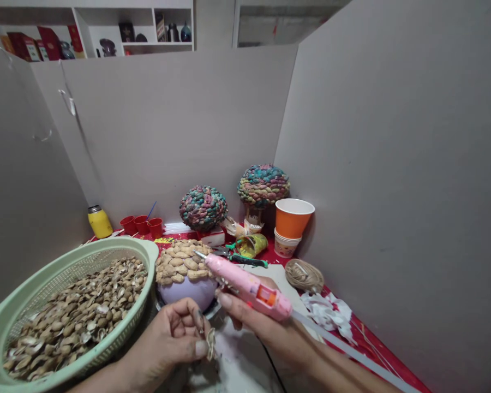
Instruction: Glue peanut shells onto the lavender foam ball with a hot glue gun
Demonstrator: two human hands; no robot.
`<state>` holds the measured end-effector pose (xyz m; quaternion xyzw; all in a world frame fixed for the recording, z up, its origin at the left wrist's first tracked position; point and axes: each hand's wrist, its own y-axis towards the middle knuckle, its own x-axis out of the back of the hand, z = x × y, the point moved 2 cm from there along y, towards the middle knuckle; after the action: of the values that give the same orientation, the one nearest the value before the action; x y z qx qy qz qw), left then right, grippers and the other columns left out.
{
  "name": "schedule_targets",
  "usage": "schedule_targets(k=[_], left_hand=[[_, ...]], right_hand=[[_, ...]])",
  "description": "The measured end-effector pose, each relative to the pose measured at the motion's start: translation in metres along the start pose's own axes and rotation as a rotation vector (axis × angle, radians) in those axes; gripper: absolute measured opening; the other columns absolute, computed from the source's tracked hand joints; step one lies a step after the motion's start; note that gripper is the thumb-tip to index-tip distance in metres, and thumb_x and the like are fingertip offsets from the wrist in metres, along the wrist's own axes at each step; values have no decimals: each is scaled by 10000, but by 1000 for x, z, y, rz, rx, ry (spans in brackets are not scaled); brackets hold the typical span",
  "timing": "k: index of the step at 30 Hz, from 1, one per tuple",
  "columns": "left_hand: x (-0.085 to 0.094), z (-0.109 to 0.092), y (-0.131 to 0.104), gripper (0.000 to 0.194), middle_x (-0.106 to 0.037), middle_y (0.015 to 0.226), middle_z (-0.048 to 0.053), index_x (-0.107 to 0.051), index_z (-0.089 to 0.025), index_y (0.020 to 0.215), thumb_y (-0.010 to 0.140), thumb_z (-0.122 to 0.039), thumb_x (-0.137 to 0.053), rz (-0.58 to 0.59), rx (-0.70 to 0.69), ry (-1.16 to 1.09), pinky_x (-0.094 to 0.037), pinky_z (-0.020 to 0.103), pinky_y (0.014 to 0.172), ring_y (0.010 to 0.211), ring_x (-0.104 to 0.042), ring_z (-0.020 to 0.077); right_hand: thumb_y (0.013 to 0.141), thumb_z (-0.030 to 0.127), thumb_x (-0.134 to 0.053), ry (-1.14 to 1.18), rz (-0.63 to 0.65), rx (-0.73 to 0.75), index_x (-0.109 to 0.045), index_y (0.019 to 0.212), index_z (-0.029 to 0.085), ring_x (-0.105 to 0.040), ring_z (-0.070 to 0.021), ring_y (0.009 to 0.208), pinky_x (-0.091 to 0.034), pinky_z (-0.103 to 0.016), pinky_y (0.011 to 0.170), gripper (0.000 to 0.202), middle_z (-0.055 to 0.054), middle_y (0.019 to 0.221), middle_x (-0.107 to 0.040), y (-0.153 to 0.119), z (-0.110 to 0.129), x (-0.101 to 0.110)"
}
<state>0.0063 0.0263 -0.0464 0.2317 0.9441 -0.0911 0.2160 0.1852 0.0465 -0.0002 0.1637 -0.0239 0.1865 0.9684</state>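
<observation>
My left hand [175, 338] pinches a peanut shell [211, 344] between thumb and fingers, low in the middle of the head view. A pink hot glue gun [245, 284] is gripped in my right hand [262, 322], its metal tip pointing up and left. A long glue stick [343, 346] sticks out of its back end. Just beyond both hands sits a lilac ball [190, 293], its top covered with rows of peanut shells [182, 262]. The gun's tip lies in front of those shells in the view; whether it touches them I cannot tell.
A green colander [145, 289] full of shells stands at left. Behind are two coloured shell-covered balls [203, 207], red cups [142, 224], a yellow bottle [100, 222], pliers [247, 260] and an orange paper cup [292, 221]. Twine [305, 274] lies right. Grey panels [167, 125] enclose the table.
</observation>
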Motion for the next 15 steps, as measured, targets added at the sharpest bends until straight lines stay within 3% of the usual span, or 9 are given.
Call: schedule_targets(k=[4,8,15], left_hand=[[8,6,2,324,-609,755,9,-513,-167,712,673,-230,-828,-30,-71,230,-378,220,601,640,-493,100],[13,5,4,286,-611,780,29,-521,-169,703,700,-247,-796,-71,-129,416,-396,254,646,706,-509,140],[32,2,9,269,-611,804,9,-554,-167,761,725,-273,-799,-145,-199,322,-397,238,654,699,-495,116]], right_hand=[[870,524,-616,-58,-145,-43,-516,637,187,-396,-110,536,-321,-246,488,421,34,581,-473,-1,-3,10],[880,559,-592,-20,-140,-82,-512,641,183,-385,-106,541,-319,-243,485,452,32,598,-458,4,-12,11],[885,487,-608,-109,-124,7,-586,687,208,-488,-145,584,-444,-261,555,343,8,628,-536,3,-1,13]])
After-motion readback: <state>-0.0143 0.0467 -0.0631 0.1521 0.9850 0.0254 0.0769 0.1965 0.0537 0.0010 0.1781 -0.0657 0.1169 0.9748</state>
